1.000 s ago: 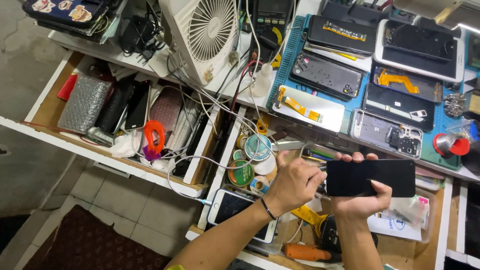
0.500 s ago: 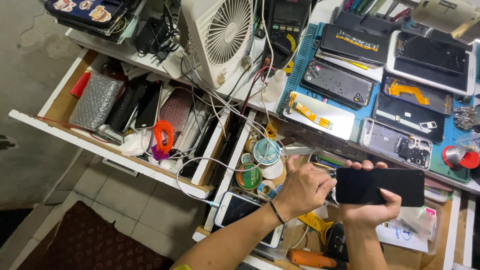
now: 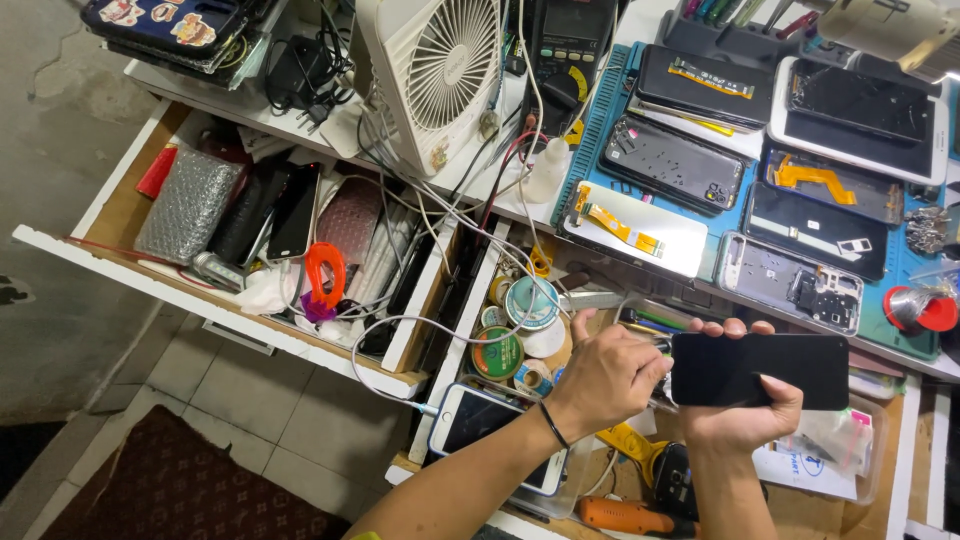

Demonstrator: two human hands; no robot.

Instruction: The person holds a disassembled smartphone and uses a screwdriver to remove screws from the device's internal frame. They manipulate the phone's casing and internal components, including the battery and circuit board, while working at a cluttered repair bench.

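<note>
A black phone [image 3: 760,370] is held level, dark screen up, above an open drawer. My right hand [image 3: 745,420] grips it from underneath, with fingertips curled over its far edge. My left hand [image 3: 610,375], which has a black band on its wrist, is curled with its fingers closed against the phone's left end. Whether it pinches something small there is hidden. Below the left forearm, a white phone [image 3: 480,425] lies in the drawer with a white cable [image 3: 400,325] plugged into it.
Tape rolls and round tins [image 3: 520,330] fill the drawer. A second open drawer [image 3: 230,300] at the left holds phones, a bubble-wrap pouch and an orange loop. On the bench stand a white fan [image 3: 440,70], a multimeter and a blue mat [image 3: 600,130] with several opened phones.
Both hands keep the same hold on the phone. The view has drifted slightly, so everything sits a little lower and further right in the picture.
</note>
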